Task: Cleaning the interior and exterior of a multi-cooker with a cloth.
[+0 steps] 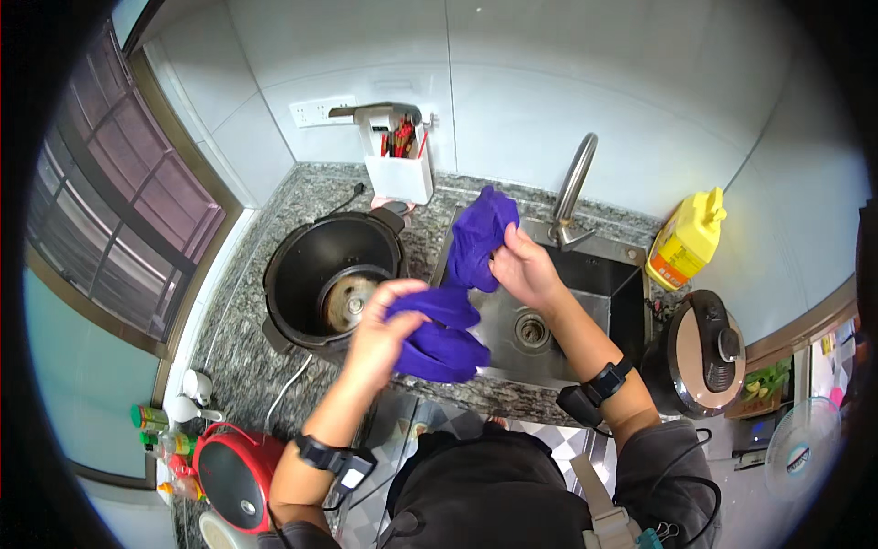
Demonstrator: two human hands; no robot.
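A purple cloth (439,350) hangs bunched between my two hands, in front of the sink's left edge. My left hand (387,322) pinches its lower part, with folds drooping to the right. The upper part is gripped by my right hand (518,264), thumb on top, over the left side of the steel sink (494,343). To the left of the cloth stands an open black electric pressure cooker body (291,274) without a lid; its heating plate (350,302) is stained brown. My left hand overlaps the cooker's right rim in the view.
Behind the sink rises a steel faucet (575,178). A yellow jug (686,237) and a cooker lid (703,350) are at the right. A white utensil holder (398,175) stands by the wall. A red appliance (236,477), a white mug (197,386) and several bottles are at lower left.
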